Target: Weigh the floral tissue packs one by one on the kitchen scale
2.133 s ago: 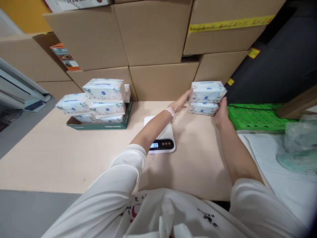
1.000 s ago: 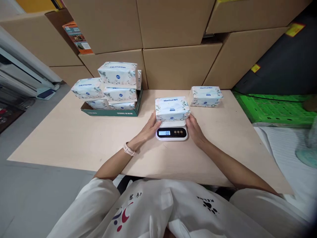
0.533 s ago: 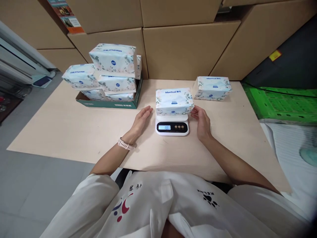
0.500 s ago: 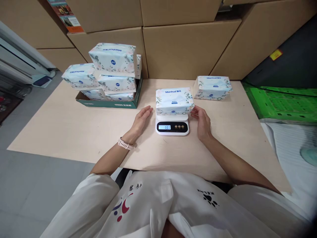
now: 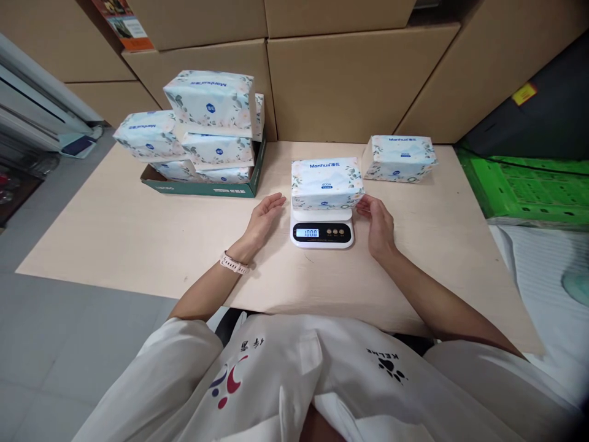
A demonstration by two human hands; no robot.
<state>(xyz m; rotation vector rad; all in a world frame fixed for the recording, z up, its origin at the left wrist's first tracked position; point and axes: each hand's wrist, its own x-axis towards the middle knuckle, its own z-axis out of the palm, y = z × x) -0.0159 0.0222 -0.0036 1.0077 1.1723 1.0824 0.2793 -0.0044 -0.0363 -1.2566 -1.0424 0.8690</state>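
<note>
A floral tissue pack [image 5: 326, 182] lies on a small white digital scale [image 5: 322, 230] in the middle of the pale table [image 5: 129, 233]; the lit display shows digits. My left hand [image 5: 262, 218] rests open on the table just left of the scale, fingers stretched, holding nothing. My right hand [image 5: 378, 221] sits open right of the scale, its fingertips close to the pack's right end. A second tissue pack [image 5: 399, 158] lies alone at the back right.
A green cardboard tray [image 5: 207, 187] at the back left holds several stacked tissue packs [image 5: 209, 110]. Brown cartons [image 5: 340, 80] wall off the back. A green plastic crate [image 5: 524, 190] stands to the right, and white sheeting [image 5: 543, 276] lies beside it.
Both hands took the top pack from the right stack, set it on the scale and let go. Since then they have stayed beside the scale while the display reading changed.
</note>
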